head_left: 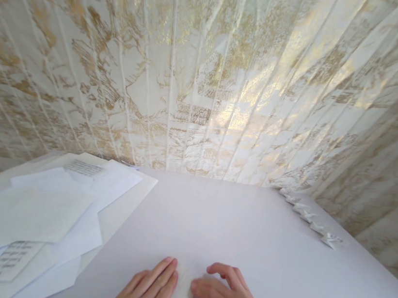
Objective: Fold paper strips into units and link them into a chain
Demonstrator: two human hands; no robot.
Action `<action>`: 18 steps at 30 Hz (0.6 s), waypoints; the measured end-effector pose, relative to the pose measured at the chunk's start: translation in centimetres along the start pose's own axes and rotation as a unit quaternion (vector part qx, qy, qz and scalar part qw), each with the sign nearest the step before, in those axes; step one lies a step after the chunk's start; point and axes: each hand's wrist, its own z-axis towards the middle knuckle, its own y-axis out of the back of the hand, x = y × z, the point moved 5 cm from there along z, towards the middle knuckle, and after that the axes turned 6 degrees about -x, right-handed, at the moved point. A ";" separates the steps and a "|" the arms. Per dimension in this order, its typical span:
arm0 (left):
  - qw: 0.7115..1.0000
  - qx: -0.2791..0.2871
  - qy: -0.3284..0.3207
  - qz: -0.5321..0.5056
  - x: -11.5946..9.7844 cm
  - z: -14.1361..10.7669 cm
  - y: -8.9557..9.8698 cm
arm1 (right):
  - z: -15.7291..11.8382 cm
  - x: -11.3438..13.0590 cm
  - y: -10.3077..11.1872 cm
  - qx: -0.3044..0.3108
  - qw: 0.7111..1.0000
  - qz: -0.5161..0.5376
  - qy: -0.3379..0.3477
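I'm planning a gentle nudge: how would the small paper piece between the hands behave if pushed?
The paper piece is probably light, being so small. It would likely slide on the smooth-looking tabletop. Lying flat, it seems unlikely to roll.

Looks like a home, likely a desk in a corner, going by the cream-white, curtain-like covering with brown-gold print and vertical pleats (192,89), running behind and along the right of the smooth, plain white tabletop (239,232). Fits a personal desk too, given the loose, overlapping pile of white and off-white paper sheets (40,211), some printed, at left, and the row of small folded white paper pieces (317,227) near the right edge. Can't tell which room.
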 end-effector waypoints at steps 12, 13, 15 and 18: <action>0.955 0.120 0.184 -0.200 0.8 2.8 0.9 | 1.3 1.0 -1.8 -0.035 0.999 -0.013 -0.014; 0.956 0.123 0.179 -0.195 0.8 2.8 0.8 | 1.4 1.0 -1.9 -0.036 0.999 -0.010 -0.012; 0.959 0.118 0.176 -0.186 1.0 2.7 0.7 | 1.5 0.7 -1.9 -0.028 1.000 -0.004 -0.013; 0.964 0.101 0.173 -0.174 1.3 2.5 0.8 | 1.6 -0.2 -1.8 -0.006 0.998 0.032 -0.046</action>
